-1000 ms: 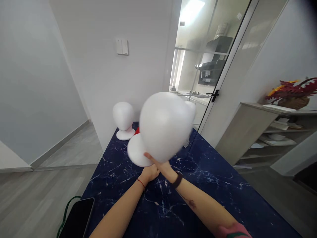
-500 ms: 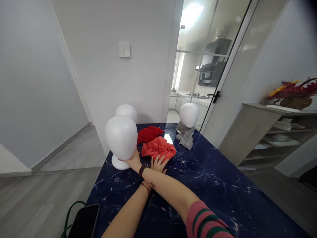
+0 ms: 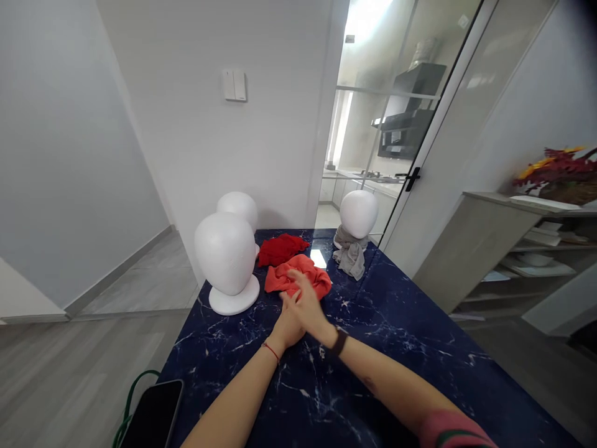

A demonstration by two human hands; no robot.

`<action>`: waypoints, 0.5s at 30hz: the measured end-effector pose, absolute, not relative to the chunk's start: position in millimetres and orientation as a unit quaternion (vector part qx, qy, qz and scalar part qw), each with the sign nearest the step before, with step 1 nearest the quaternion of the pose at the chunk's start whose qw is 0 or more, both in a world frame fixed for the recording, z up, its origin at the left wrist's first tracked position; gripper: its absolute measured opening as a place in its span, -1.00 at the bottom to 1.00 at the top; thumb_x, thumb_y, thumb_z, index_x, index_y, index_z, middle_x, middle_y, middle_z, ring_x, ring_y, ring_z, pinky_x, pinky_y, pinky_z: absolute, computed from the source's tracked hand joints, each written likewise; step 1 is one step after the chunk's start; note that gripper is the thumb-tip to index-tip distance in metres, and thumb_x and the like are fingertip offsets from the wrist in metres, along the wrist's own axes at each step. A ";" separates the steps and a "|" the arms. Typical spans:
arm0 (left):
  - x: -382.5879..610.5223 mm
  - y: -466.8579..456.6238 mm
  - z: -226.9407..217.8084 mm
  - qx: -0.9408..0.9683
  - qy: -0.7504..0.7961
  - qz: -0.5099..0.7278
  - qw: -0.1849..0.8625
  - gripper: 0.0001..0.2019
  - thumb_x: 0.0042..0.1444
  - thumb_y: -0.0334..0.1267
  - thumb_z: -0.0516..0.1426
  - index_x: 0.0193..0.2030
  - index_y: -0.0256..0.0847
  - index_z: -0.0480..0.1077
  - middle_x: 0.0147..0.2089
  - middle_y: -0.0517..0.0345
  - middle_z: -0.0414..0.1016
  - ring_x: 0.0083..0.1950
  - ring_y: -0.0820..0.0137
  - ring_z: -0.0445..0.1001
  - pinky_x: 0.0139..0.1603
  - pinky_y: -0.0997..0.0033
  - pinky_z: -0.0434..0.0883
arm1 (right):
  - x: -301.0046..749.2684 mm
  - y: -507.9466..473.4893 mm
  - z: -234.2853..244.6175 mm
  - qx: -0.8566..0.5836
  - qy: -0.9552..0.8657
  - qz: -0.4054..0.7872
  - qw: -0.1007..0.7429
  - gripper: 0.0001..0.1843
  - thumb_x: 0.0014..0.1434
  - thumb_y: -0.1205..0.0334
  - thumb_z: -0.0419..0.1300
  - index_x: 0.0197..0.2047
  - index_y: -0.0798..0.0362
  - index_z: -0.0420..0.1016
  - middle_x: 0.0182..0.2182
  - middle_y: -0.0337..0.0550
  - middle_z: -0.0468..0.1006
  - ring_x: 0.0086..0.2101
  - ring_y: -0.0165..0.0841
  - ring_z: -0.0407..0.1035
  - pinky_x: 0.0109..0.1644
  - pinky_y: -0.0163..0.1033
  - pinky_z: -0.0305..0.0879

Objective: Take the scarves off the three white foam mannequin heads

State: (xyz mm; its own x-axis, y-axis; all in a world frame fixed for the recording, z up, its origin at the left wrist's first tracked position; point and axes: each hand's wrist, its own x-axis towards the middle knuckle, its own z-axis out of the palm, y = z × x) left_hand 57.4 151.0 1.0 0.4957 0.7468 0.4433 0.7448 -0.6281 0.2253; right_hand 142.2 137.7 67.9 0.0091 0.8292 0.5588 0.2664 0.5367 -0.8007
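My left hand (image 3: 288,326), with a thin red string at the wrist, is low over the table at the near edge of a coral-red cloth (image 3: 298,269). My right hand (image 3: 308,309), wearing a dark wristband, crosses in front of it. Its fingers are stretched out over the cloth, blurred, and hold nothing visible. The left fingers are largely hidden behind the right hand. Left of the hands stands a white mannequin head (image 3: 226,252) on a round base, with a second white head (image 3: 239,205) behind it. A bright red cloth (image 3: 281,249) lies crumpled beyond the coral one.
A third white head (image 3: 359,213) with a grey scarf (image 3: 349,256) around its neck stands at the table's far right. A phone (image 3: 153,415) with a green cable (image 3: 128,398) lies at the near left edge of the dark blue marbled table (image 3: 396,361). A glass door is behind.
My right hand has let go of the front white head and moved right, over my left hand. My left hand has drawn back slightly from the coral cloth.
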 end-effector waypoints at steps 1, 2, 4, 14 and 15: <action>57.2 149.0 4.0 0.874 0.419 0.246 0.009 -0.60 0.21 -0.17 -0.01 0.20 0.06 0.25 0.25 0.13 0.29 0.34 0.16 0.07 0.31 -0.16 0.00 | 167.8 143.5 67.2 -0.454 -0.666 0.195 0.559 -0.54 0.12 0.14 0.16 0.10 0.00 0.27 0.06 -0.05 0.37 0.06 -0.23 0.25 0.19 -0.09 0.13; 57.2 147.3 7.0 0.883 0.408 0.231 0.018 -0.60 0.24 -0.16 -0.05 0.22 0.03 0.23 0.26 0.12 0.27 0.35 0.15 0.05 0.31 -0.21 -0.03 | 194.4 152.5 65.8 -0.514 -0.647 0.129 0.548 -0.61 0.15 0.11 0.11 0.04 0.03 0.30 -0.01 -0.02 0.41 -0.01 -0.24 0.31 0.12 -0.12 0.20; 57.5 145.0 12.8 0.891 0.402 0.207 0.035 -0.59 0.27 -0.15 -0.11 0.23 -0.02 0.21 0.28 0.09 0.24 0.35 0.13 0.04 0.31 -0.27 -0.07 | 247.5 178.9 61.1 -0.568 -0.596 0.084 0.560 -0.61 0.15 0.09 0.06 -0.01 0.15 0.29 -0.05 0.14 0.39 -0.03 -0.14 0.29 0.11 -0.01 0.18; 57.4 143.7 18.2 0.892 0.407 0.189 0.056 -0.58 0.29 -0.08 -0.14 0.23 0.00 0.20 0.26 0.09 0.27 0.34 0.17 0.06 0.32 -0.25 -0.09 | 373.7 321.3 28.7 -0.728 -0.546 0.066 0.408 -0.36 -0.08 0.18 0.17 0.08 0.22 0.19 0.11 0.29 0.21 0.11 -0.02 0.18 0.13 -0.03 0.15; 57.3 143.7 18.0 0.891 0.408 0.189 0.058 -0.58 0.29 -0.07 -0.15 0.24 0.00 0.20 0.26 0.09 0.27 0.34 0.17 0.06 0.32 -0.24 -0.09 | 375.1 327.2 26.6 -0.735 -0.541 0.079 0.401 -0.35 -0.11 0.17 0.20 0.07 0.22 0.20 0.09 0.31 0.23 0.06 0.00 0.24 0.08 -0.01 0.18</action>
